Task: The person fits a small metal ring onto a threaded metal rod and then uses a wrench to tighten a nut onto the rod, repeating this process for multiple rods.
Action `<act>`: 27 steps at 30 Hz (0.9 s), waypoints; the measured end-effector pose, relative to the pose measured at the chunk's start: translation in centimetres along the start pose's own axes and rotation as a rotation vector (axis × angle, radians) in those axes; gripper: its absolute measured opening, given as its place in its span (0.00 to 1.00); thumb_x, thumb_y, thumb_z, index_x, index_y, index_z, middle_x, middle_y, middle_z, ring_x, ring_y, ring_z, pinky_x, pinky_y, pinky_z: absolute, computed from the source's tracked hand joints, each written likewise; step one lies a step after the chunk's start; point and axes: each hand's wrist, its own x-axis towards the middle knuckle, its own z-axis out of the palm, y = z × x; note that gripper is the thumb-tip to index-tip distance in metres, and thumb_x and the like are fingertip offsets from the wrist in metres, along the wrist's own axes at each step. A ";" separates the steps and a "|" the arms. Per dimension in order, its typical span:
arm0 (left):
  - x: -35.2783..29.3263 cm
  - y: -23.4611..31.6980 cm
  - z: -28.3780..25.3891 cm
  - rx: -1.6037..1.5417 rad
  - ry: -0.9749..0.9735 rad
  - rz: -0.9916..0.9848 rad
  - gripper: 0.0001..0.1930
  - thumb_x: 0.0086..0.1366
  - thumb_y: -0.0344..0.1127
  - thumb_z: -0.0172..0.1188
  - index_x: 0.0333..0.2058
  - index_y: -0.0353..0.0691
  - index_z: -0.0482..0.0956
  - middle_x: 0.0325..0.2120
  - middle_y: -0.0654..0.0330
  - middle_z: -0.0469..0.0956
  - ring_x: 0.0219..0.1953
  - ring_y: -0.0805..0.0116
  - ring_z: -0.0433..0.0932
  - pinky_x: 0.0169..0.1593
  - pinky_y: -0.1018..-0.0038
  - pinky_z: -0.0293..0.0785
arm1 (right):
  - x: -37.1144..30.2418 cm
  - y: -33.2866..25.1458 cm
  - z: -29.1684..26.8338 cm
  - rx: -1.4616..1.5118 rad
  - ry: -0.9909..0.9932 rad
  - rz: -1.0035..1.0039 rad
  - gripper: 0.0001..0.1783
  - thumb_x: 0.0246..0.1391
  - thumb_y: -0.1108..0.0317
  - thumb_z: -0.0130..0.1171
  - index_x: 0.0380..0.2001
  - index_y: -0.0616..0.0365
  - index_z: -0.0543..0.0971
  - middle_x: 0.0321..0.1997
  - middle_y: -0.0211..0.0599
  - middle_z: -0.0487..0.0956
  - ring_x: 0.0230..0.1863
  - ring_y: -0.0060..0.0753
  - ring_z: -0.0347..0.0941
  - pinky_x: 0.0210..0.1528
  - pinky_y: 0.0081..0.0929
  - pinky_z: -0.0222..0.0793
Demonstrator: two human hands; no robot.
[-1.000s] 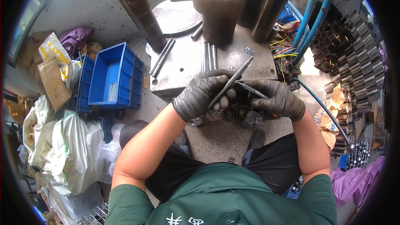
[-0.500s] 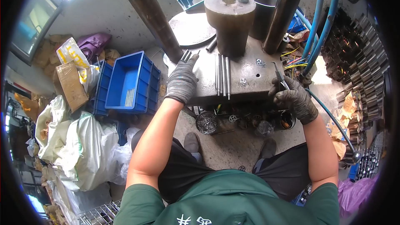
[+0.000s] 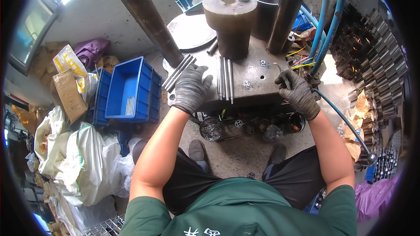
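Note:
My left hand [image 3: 191,88], in a grey knit glove, rests at the left front of the metal worktable [image 3: 253,72] with its fingers apart. Against its left side several metal rods [image 3: 178,73] lie slanted on the tabletop. A second group of slim rods [image 3: 225,78] lies side by side in the middle, pointing toward me. At the right, my gloved right hand [image 3: 299,94] is closed around bent-tip tweezers [image 3: 276,67], the thin tip pointing away from me. Small metal rings [image 3: 246,85] lie on the table between the hands, with more rings [image 3: 264,64] farther back.
A thick metal cylinder [image 3: 232,22] stands behind the rods, between two dark posts [image 3: 144,13]. Blue bins [image 3: 129,89], one with rods inside, sit at the left. Blue hoses [image 3: 321,30] and stacked metal parts [image 3: 372,52] line the right. Tins [image 3: 211,129] stand below the table.
The rods held in my left hand are now laid down slanted at the table's left edge, and its fingers have come off them. My right hand keeps the tweezers, nearly in place.

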 end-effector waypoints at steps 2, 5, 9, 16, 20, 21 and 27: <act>-0.4 2.3 -0.2 -0.164 -0.209 -0.140 0.28 0.67 0.50 0.68 0.62 0.46 0.77 0.41 0.49 0.84 0.43 0.53 0.84 0.50 0.59 0.81 | -0.2 -0.5 0.7 -0.298 0.008 -0.055 0.15 0.48 0.76 0.59 0.43 0.63 0.78 0.42 0.47 0.82 0.43 0.46 0.78 0.50 0.35 0.75; -0.6 3.6 0.2 -0.116 -0.302 -0.122 0.33 0.67 0.51 0.68 0.67 0.49 0.72 0.38 0.49 0.85 0.41 0.54 0.85 0.49 0.59 0.81 | 0.1 0.3 2.5 -0.430 0.002 -0.367 0.16 0.46 0.76 0.60 0.42 0.58 0.79 0.45 0.48 0.82 0.49 0.56 0.77 0.54 0.45 0.74; 0.0 3.1 0.5 -0.143 -0.316 -0.124 0.31 0.68 0.39 0.62 0.69 0.49 0.69 0.31 0.49 0.85 0.35 0.54 0.85 0.45 0.59 0.81 | 0.3 -1.2 4.8 -0.775 -0.224 -0.415 0.17 0.44 0.69 0.64 0.42 0.55 0.81 0.60 0.35 0.81 0.57 0.51 0.75 0.56 0.50 0.73; 0.5 1.3 -0.9 -0.928 -0.372 -0.332 0.18 0.69 0.26 0.54 0.56 0.41 0.82 0.26 0.66 0.75 0.26 0.77 0.73 0.32 0.77 0.73 | 0.9 -0.5 6.3 -0.916 -0.303 -0.455 0.28 0.45 0.64 0.67 0.52 0.58 0.80 0.66 0.38 0.77 0.61 0.54 0.72 0.59 0.50 0.73; 0.9 -0.4 -3.4 -1.246 -0.301 -0.397 0.12 0.70 0.28 0.54 0.47 0.34 0.84 0.28 0.61 0.80 0.25 0.75 0.79 0.27 0.79 0.75 | 2.0 0.0 3.8 -0.844 -0.185 -0.317 0.24 0.45 0.68 0.64 0.49 0.61 0.80 0.61 0.44 0.79 0.58 0.58 0.72 0.60 0.49 0.72; 1.0 -1.0 -3.5 -1.263 -0.295 -0.381 0.13 0.70 0.28 0.54 0.47 0.33 0.84 0.28 0.60 0.81 0.25 0.75 0.80 0.27 0.79 0.75 | 2.2 0.7 3.3 -0.802 -0.168 -0.338 0.20 0.45 0.70 0.63 0.44 0.61 0.81 0.59 0.45 0.80 0.57 0.58 0.72 0.58 0.49 0.72; 0.0 -0.5 -4.9 -1.205 -0.136 -0.332 0.11 0.73 0.31 0.58 0.51 0.35 0.80 0.28 0.62 0.81 0.24 0.76 0.79 0.25 0.81 0.73 | 1.5 0.2 3.7 -0.762 -0.196 -0.356 0.18 0.45 0.70 0.62 0.44 0.59 0.81 0.61 0.43 0.80 0.56 0.56 0.73 0.56 0.50 0.73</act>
